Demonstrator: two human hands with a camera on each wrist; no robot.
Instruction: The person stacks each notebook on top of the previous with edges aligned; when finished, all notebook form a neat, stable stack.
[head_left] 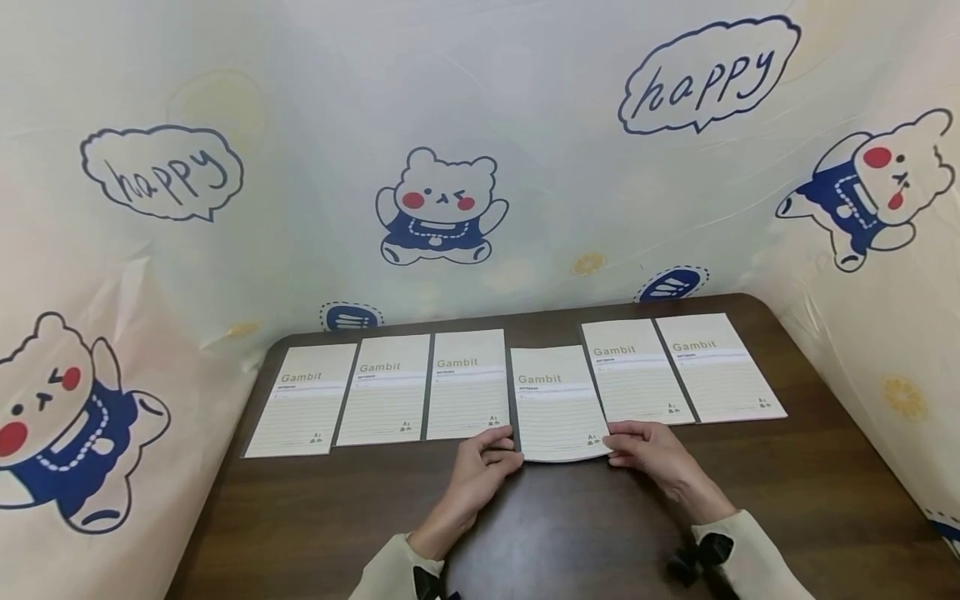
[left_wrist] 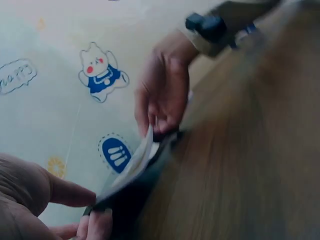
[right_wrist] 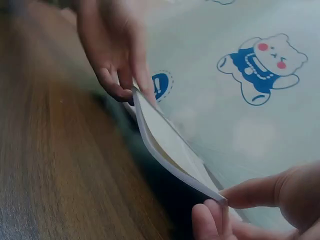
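A white notebook [head_left: 558,408], its cover printed "Gambit" above ruled lines, is pinched by both hands at its two near corners. My left hand [head_left: 478,477] grips the left corner between thumb and fingers, and my right hand [head_left: 662,460] does the same at the right. In the right wrist view, the edge of the notebook [right_wrist: 167,157] bows downward between the hands, with dark shadow under it. From the left wrist, the notebook [left_wrist: 135,170] shows edge-on, raised at its near side. Its far end lies between the neighbouring notebooks, slightly nearer to me than theirs.
Three matching notebooks lie in a row to the left, the closest being one notebook [head_left: 467,392] beside my left hand. Two more lie to the right, including the outermost notebook [head_left: 720,371]. They rest on a dark wooden table [head_left: 562,533]. A bear-printed curtain [head_left: 540,208] stands behind.
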